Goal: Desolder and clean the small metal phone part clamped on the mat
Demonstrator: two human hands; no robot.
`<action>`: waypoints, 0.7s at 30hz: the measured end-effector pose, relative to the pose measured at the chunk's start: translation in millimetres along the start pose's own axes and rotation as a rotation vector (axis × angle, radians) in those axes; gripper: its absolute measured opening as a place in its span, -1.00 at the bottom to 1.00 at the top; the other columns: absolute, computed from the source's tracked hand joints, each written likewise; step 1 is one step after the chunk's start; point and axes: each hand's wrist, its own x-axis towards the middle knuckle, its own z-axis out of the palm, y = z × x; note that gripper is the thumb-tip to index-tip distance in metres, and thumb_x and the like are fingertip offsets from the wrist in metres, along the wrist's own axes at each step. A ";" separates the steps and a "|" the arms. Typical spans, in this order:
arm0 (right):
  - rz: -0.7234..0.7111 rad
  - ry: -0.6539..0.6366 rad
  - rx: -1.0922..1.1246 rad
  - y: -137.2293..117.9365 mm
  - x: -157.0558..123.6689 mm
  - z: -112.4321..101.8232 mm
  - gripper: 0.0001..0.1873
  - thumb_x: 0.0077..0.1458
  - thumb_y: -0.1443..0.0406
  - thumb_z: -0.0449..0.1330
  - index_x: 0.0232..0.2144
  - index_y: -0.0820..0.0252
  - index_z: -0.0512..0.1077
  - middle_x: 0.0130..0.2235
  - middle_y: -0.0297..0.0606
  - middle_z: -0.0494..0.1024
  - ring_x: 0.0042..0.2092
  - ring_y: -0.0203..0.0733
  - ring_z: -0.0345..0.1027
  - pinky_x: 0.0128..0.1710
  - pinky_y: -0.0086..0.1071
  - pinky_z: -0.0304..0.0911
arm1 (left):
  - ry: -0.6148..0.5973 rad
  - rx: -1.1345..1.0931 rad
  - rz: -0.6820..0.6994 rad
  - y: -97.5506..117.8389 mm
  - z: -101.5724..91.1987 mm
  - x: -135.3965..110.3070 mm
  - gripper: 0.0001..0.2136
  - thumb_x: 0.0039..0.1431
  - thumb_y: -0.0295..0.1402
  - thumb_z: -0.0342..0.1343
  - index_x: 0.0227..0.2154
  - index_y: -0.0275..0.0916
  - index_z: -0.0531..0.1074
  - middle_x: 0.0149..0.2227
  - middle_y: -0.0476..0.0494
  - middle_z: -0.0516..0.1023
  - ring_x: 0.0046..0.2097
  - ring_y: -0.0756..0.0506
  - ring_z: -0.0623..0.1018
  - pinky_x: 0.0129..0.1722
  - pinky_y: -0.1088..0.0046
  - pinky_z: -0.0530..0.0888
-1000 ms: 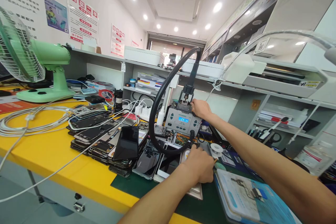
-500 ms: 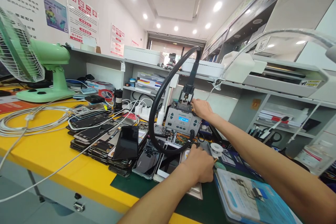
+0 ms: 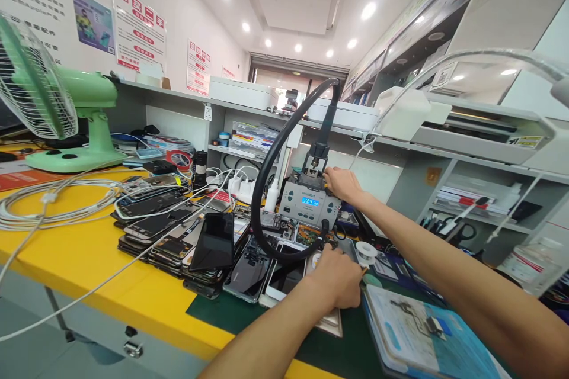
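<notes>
A grey hot air rework station (image 3: 306,202) with a lit blue display stands at the middle of the bench. Its black hose (image 3: 260,172) loops up and over to a handle (image 3: 326,124), which sits nozzle down in a cradle on top. My right hand (image 3: 343,183) is closed at the station's upper right edge, fingers curled against it beside the cradle. Lower down, my left hand (image 3: 340,278) is closed above the phones in front of the station; what it grips is hidden. Beside it lie a white phone (image 3: 284,278) and a solder spool (image 3: 366,252).
Stacked phones and screens (image 3: 164,225) spread to the left, near a coiled white cable (image 3: 53,204) and a green fan (image 3: 95,130). A plastic case (image 3: 431,331) lies at front right. Behind runs a shelf (image 3: 249,109); a clear bottle (image 3: 533,266) stands far right.
The station's display reads about one higher, from 124 to 125. The fan's head has turned slightly. Both hands look unmoved.
</notes>
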 end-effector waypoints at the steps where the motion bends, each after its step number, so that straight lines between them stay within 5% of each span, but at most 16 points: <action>1: 0.004 0.003 0.008 0.4 0.2 0.5 -0.60 0.41 0.15 0.30 0.19 0.19 0.49 0.18 -0.07 0.57 0.08 0.02 0.56 0.05 0.00 0.53 | 0.001 0.001 0.000 0.1 -0.2 -0.2 -0.64 0.39 -0.11 0.22 0.06 -0.27 0.51 0.09 -0.22 0.59 0.13 -0.20 0.60 0.20 0.00 0.58; 21: 0.086 0.023 0.226 7.4 14.0 10.8 -0.63 0.42 0.16 0.29 0.17 0.17 0.51 0.18 -0.08 0.57 0.07 0.00 0.55 0.05 -0.02 0.53 | 0.035 -0.008 -0.003 -0.4 3.8 -0.4 -0.64 0.39 -0.11 0.23 0.06 -0.27 0.51 0.09 -0.22 0.59 0.13 -0.20 0.60 0.19 0.01 0.58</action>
